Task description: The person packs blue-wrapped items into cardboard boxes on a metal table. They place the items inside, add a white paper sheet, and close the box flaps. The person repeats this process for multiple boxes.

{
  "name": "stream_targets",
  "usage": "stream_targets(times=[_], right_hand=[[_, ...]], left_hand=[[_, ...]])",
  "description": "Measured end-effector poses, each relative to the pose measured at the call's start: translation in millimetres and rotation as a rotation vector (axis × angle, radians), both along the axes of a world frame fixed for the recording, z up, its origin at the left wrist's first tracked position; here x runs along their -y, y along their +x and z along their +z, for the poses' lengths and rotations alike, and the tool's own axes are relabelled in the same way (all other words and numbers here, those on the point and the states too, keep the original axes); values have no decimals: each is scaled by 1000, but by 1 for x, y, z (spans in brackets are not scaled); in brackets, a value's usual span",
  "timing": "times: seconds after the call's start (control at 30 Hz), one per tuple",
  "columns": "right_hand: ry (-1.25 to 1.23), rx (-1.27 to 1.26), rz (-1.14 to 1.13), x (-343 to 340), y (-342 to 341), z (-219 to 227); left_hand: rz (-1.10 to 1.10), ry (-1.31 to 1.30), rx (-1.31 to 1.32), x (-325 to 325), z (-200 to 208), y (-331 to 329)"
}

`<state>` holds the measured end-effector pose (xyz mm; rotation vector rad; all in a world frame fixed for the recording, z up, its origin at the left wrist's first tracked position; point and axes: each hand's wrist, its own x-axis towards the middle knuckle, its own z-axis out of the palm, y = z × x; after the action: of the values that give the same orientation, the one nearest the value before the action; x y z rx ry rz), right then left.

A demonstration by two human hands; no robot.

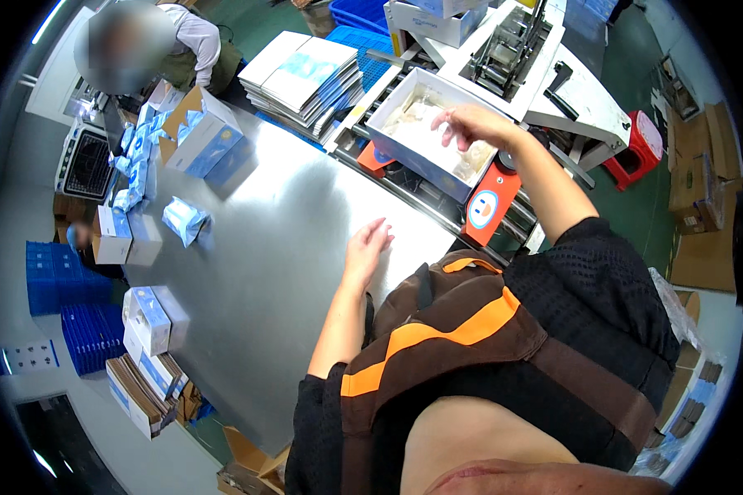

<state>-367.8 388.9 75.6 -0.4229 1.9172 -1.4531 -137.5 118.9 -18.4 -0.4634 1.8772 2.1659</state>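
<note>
Above a white and blue box [434, 157] on the machine's rollers hovers my right hand [477, 125], its fingers loosely bent and apart, with nothing seen in them. The box has no lid in place and shows whitish, clear-wrapped contents, too unclear to name. My left hand [366, 250] is over the steel table [276, 272] near its right edge, fingers apart and holding nothing. Left of it on the table lies a small blue and white packet [186, 220]. Orange plates [494, 202] with a cartoon face flank the box.
Stacked flat cartons [305, 78] lie at the table's far edge. An open carton [202, 132] of blue packets stands far left, near a person [202, 49]. More boxes [146, 320] line the left edge. A red stool [636, 150] stands beyond the machine [582, 103].
</note>
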Motion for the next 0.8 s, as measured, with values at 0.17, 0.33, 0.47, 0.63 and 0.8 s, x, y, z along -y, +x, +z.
stream_targets(times=[0.17, 0.33, 0.47, 0.63, 0.8], right_hand=[[-163, 114, 198, 51, 88, 12], [-311, 97, 109, 77, 117, -2], [-319, 42, 139, 85, 118, -4], [-12, -473, 296, 112, 139, -15], [53, -244, 398, 145, 186, -49]], left_hand=[[-17, 171, -294, -36, 74, -14], [305, 391, -253, -25, 79, 6], [233, 324, -166, -8, 75, 17], [325, 385, -150, 0, 57, 48], [429, 229, -22, 11, 26, 100]])
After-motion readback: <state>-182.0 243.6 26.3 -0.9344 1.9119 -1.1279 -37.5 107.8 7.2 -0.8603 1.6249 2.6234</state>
